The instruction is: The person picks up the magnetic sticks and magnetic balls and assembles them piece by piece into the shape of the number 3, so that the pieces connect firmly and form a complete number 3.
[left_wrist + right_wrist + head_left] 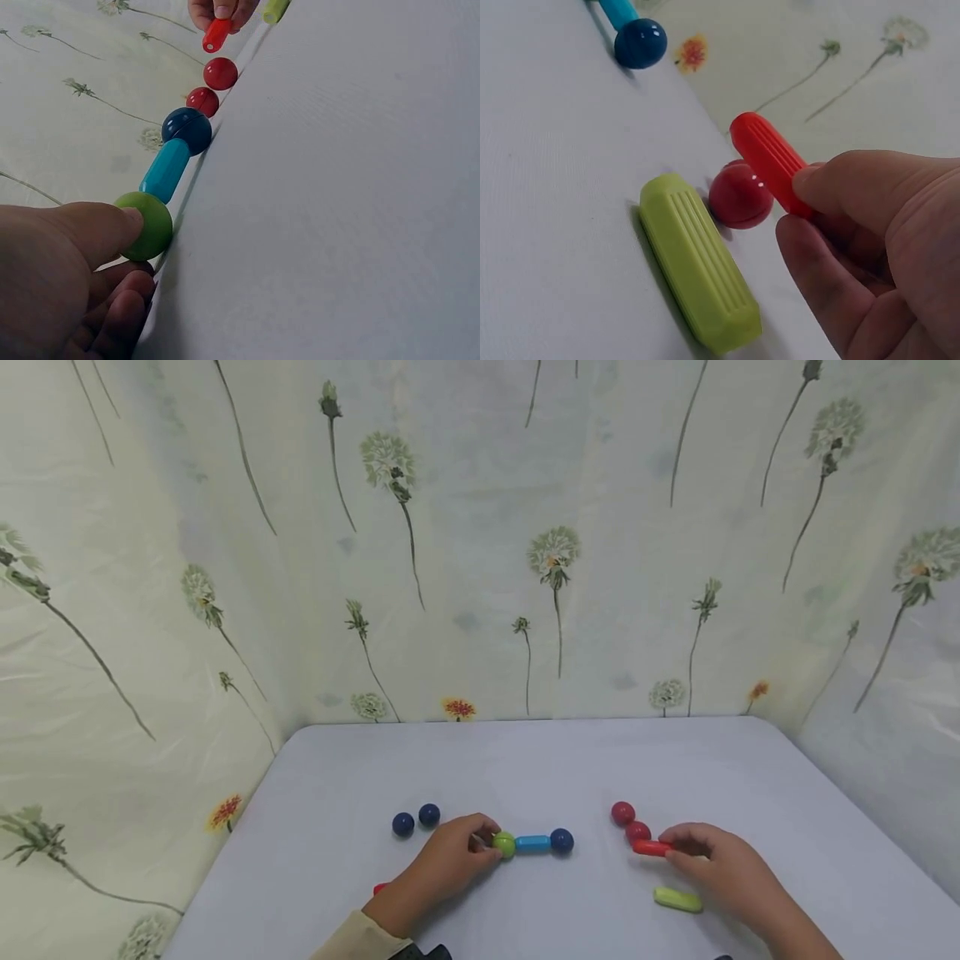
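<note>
My left hand (452, 858) pinches a green ball (146, 226) between thumb and fingers. That ball joins a light blue stick (533, 844), whose other end meets a dark blue ball (562, 841), forming a straight row on the table. On the right side, my right hand (726, 862) grips a red ridged stick (769, 159) by one end, its free end pointing left. Two red balls (622, 813) lie close by, touching or nearly so. A yellow-green ridged stick (699, 262) rests on the table, nearer to me than the red stick.
Two loose dark blue balls (403, 824) lie beyond the left forearm. A red piece (380, 888) is mostly hidden behind that forearm. The white table (525, 760) ends at a flower-printed curtain (480, 568) at the back and sides.
</note>
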Motion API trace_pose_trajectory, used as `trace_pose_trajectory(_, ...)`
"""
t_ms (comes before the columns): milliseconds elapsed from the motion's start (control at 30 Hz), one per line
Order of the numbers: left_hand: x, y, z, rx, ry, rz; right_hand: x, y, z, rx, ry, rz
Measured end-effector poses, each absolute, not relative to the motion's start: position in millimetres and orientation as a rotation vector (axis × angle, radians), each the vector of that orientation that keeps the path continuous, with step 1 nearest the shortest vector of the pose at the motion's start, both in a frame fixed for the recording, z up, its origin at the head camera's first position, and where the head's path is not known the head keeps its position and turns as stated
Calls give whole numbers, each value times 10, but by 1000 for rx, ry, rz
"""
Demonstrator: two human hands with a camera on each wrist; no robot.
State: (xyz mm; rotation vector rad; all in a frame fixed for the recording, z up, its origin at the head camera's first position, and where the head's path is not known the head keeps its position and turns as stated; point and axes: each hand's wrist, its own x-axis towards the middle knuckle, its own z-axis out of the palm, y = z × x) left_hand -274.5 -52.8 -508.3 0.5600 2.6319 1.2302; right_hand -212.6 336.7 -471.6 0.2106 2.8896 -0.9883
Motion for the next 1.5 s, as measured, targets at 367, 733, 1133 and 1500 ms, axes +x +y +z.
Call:
trace_pose_trajectory(367, -2742, -547, -5094, 545, 2649, 1224, -2173, 3223, -4735, 250, 2846, -1153)
trace_pose_trajectory(733, -2767, -527, -5127, 558, 2658, 1211, -2286, 3031, -4646, 216, 2830, -1204)
trace_pose_trajectory(1133, -2744, -516, -5183, 558, 2650, 1222, -2449, 2845, -4647, 167, 2763, -1256)
trace_pose_trajectory(1500, -2758, -525, -5137, 574, 2658, 1215, -2548, 2704, -4664, 98, 2763, -1228)
